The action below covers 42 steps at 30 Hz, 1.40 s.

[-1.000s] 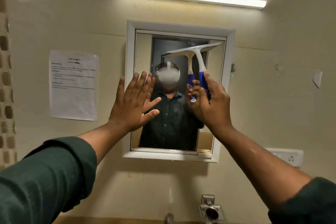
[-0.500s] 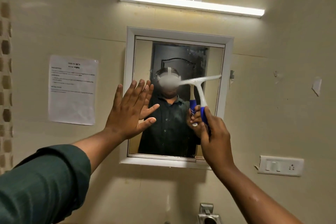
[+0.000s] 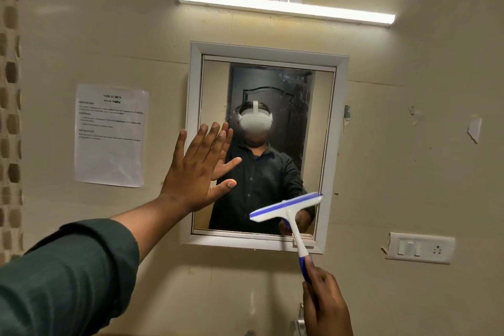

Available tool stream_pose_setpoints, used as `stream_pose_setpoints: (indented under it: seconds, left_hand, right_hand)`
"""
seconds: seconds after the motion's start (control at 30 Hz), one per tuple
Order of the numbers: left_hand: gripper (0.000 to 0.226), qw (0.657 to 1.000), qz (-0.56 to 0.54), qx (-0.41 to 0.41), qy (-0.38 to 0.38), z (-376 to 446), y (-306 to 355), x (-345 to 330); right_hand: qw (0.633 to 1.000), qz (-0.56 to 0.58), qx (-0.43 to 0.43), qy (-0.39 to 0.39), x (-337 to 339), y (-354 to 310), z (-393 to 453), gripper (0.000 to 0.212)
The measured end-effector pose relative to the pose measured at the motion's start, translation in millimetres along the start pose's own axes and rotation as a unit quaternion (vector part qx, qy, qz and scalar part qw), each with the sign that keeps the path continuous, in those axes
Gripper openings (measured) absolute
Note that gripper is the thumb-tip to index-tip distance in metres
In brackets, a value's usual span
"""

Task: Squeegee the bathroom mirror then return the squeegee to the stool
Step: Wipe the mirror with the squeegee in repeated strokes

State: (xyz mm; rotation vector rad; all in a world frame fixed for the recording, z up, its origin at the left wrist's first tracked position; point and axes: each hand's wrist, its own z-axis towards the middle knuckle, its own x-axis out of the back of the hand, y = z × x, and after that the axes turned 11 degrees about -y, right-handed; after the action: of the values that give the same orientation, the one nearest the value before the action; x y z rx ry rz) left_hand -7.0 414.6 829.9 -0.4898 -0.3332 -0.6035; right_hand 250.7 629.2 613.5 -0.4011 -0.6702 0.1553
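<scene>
Blue-handled squeegee (image 3: 287, 207) gripped low by right hand (image 3: 326, 305); left hand (image 3: 196, 172) flat on mirror (image 3: 313, 128).

The mirror (image 3: 313, 131) at the centre of the frame is glossy glass, smeared near its top, in a smooth white frame (image 3: 195, 117). The squeegee (image 3: 286, 209) looks like smooth white and blue plastic. A matt paper sheet (image 3: 110, 144) hangs at left on the matt cream wall (image 3: 109, 35).

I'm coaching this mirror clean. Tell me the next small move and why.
Probably lift the squeegee back to the top of the mirror for another stroke. The right hand has its blade near the bottom edge, and smudges still show on the upper right glass.
</scene>
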Motion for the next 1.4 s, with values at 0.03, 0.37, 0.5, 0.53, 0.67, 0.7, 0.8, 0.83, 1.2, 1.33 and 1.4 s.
stream_pose_setpoints:
  seconds: [0.03, 0.37, 0.5, 0.53, 0.67, 0.7, 0.8, 0.83, 1.2, 1.33, 1.4]
  left_hand:
    - [0.098, 1.0, 0.001, 0.0, -0.003, -0.8, 0.4, 0.0]
    - [0.097, 1.0, -0.008, -0.006, 0.018, -6.8, -7.3, 6.9]
    - [0.097, 1.0, -0.002, -0.006, 0.031, -6.4, -12.3, 5.5]
    - [0.097, 0.999, 0.001, -0.005, 0.032, -5.8, -13.6, 4.7]
    - [0.097, 1.0, 0.006, 0.001, 0.027, -1.2, -15.2, 2.2]
    - [0.097, 1.0, 0.006, 0.001, 0.026, 0.9, -13.8, 2.5]
    - [0.097, 1.0, 0.003, -0.003, 0.023, 10.5, -6.5, 6.5]
    - [0.097, 1.0, 0.003, -0.004, 0.024, 14.0, -3.0, 8.8]
    - [0.099, 0.999, -0.012, -0.014, 0.031, 24.1, 25.0, 15.4]
    - [0.097, 0.999, -0.011, -0.01, 0.03, 21.2, 21.2, 13.8]
    - [0.097, 0.999, -0.005, -0.012, 0.032, 20.5, 18.6, 13.3]
  right_hand:
    - [1.0, -0.004, 0.0, 0.001, 1.3, 2.6, -3.3, 0.101]
    - [0.98, -0.12, 0.159, -0.014, 119.1, -61.3, 117.1, 0.061]
    - [0.913, -0.305, 0.267, -0.039, 182.4, -105.8, 210.8, 0.061]
    - [0.893, -0.341, 0.292, -0.034, 194.8, -117.4, 228.1, 0.057]
    - [0.837, -0.421, 0.348, -0.01, 227.8, -142.9, 276.1, 0.056]
    - [0.831, -0.433, 0.347, -0.011, 232.4, -144.2, 283.6, 0.057]
    - [0.823, -0.449, 0.347, -0.023, 241.9, -137.2, 296.9, 0.058]
    - [0.819, -0.454, 0.349, -0.028, 244.0, -134.3, 298.0, 0.057]
    - [0.764, -0.511, 0.385, -0.088, 266.1, -109.2, 298.8, 0.049]
    - [0.762, -0.52, 0.376, -0.084, 296.8, -94.7, 298.2, 0.051]
    - [0.763, -0.526, 0.366, -0.082, 314.6, -82.8, 295.6, 0.051]
